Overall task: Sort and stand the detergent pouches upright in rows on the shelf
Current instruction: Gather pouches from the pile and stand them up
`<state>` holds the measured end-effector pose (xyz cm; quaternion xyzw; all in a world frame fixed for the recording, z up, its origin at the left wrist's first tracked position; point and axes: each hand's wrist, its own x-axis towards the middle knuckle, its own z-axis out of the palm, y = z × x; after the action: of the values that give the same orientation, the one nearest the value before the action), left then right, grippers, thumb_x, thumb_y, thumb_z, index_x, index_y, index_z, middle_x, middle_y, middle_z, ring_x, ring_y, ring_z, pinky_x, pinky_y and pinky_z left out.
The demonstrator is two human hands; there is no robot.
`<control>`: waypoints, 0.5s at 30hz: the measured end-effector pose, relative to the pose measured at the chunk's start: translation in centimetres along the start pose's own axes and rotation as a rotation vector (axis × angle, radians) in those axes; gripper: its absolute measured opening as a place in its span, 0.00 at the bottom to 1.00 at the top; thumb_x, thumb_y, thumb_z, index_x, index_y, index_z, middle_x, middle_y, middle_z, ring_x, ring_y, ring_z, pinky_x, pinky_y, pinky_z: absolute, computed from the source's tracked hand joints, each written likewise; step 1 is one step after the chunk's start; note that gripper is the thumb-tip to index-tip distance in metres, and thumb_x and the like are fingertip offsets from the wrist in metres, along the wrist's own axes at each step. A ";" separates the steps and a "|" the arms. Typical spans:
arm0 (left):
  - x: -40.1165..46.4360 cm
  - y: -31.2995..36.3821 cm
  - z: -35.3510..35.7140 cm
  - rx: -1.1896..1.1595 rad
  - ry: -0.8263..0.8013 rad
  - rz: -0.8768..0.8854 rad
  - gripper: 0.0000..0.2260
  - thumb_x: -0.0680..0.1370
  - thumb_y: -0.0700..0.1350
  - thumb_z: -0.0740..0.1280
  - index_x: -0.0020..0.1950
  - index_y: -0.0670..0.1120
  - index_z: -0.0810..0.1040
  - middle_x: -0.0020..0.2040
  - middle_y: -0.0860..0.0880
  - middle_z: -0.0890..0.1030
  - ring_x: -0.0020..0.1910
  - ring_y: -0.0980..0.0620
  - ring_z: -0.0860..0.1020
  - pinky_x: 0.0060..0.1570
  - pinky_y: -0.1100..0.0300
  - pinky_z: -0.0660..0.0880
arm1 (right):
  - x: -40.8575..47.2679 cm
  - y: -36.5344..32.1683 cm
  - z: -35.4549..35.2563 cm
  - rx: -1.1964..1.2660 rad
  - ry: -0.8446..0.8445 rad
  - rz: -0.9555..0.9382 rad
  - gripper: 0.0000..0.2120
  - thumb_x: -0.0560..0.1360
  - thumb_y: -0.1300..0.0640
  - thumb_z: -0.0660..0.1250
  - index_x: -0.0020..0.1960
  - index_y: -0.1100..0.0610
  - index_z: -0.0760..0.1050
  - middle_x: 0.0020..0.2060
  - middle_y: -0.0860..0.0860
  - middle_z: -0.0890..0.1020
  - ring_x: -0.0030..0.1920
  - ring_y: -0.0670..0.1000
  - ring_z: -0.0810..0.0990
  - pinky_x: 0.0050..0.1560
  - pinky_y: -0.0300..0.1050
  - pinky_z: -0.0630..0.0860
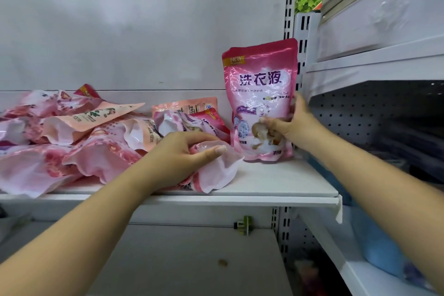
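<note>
White shelf [276, 182] carries a heap of pink pouches [72, 137] lying flat at its left. Left hand [182, 154] curls round the edge of one lying pouch [216, 170] near the middle. Right hand [292, 125] grips an upright pink pouch [260, 89] standing at the shelf's right end.

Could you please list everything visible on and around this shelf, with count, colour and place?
upright glossy pink detergent pouch: one, pink, standing at the shelf's right end.
heap of flat plastic pouches: count unclear, pink and peach, lying left and centre.
white metal shelf board: one, white, under the pouches.
slotted white upright: one, white, behind the standing pouch.
left hand: one, grip on a pale pink pouch at the heap's edge.
right hand: one, grip on the upright pouch's lower right.
</note>
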<state>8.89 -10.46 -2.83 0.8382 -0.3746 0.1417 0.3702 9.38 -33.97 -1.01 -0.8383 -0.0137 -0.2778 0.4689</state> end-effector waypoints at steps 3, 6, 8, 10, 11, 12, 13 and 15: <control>0.0 0.2 0.1 -0.023 0.091 -0.001 0.07 0.66 0.62 0.62 0.41 0.64 0.76 0.38 0.69 0.77 0.38 0.73 0.75 0.42 0.73 0.72 | -1.3 -1.0 -0.8 -0.041 0.132 -0.073 0.46 0.67 0.47 0.72 0.75 0.51 0.48 0.73 0.53 0.55 0.71 0.55 0.61 0.70 0.56 0.62; 0.4 0.9 0.2 -0.160 0.308 -0.081 0.13 0.71 0.55 0.66 0.27 0.55 0.73 0.22 0.57 0.73 0.20 0.60 0.69 0.22 0.70 0.66 | -2.7 -1.0 -0.7 -0.089 0.107 -0.122 0.45 0.68 0.47 0.72 0.75 0.50 0.48 0.73 0.49 0.50 0.72 0.52 0.57 0.71 0.47 0.56; 1.0 1.4 -0.5 -0.355 0.518 -0.140 0.17 0.68 0.57 0.67 0.25 0.49 0.70 0.19 0.55 0.67 0.18 0.57 0.65 0.20 0.66 0.63 | -3.1 -0.9 -0.6 -0.100 0.076 -0.127 0.43 0.68 0.48 0.71 0.74 0.50 0.50 0.72 0.48 0.51 0.72 0.51 0.56 0.70 0.45 0.56; 1.5 2.3 -1.7 -0.645 0.640 -0.181 0.16 0.67 0.59 0.67 0.31 0.48 0.73 0.26 0.51 0.73 0.26 0.52 0.72 0.29 0.62 0.71 | -3.7 -1.1 -0.5 -0.098 0.121 -0.142 0.39 0.69 0.47 0.70 0.73 0.50 0.54 0.71 0.48 0.53 0.71 0.50 0.56 0.69 0.44 0.56; 1.7 2.7 -2.3 -0.811 0.653 -0.175 0.15 0.70 0.58 0.66 0.35 0.47 0.76 0.30 0.49 0.79 0.32 0.48 0.78 0.34 0.56 0.77 | -4.2 -1.6 -0.6 -0.079 0.167 -0.164 0.36 0.70 0.47 0.70 0.72 0.50 0.57 0.69 0.48 0.56 0.70 0.49 0.58 0.68 0.43 0.57; 1.8 3.2 -2.8 -0.933 0.656 -0.148 0.14 0.74 0.56 0.65 0.38 0.47 0.79 0.34 0.48 0.83 0.36 0.47 0.82 0.36 0.53 0.79 | -4.7 -2.1 -0.6 -0.042 0.202 -0.191 0.31 0.71 0.47 0.69 0.70 0.50 0.61 0.66 0.48 0.60 0.67 0.49 0.62 0.66 0.42 0.60; 1.8 3.7 -3.3 -0.997 0.674 -0.118 0.14 0.76 0.55 0.63 0.39 0.49 0.82 0.37 0.48 0.84 0.39 0.47 0.83 0.36 0.53 0.80 | -5.4 -2.9 -0.6 0.005 0.210 -0.212 0.24 0.72 0.46 0.67 0.65 0.50 0.66 0.61 0.47 0.67 0.61 0.48 0.68 0.62 0.40 0.65; 1.7 4.5 -3.9 -1.066 0.737 -0.049 0.14 0.77 0.55 0.61 0.41 0.50 0.83 0.40 0.48 0.85 0.42 0.49 0.84 0.39 0.53 0.80 | -6.7 -4.6 -0.2 0.186 0.055 -0.131 0.18 0.73 0.42 0.61 0.55 0.54 0.74 0.45 0.49 0.78 0.46 0.49 0.77 0.47 0.41 0.74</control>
<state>6.89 -10.57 3.06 0.4442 -0.2229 0.2062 0.8429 2.27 -29.96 -0.52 -0.7805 -0.0813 -0.3282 0.5259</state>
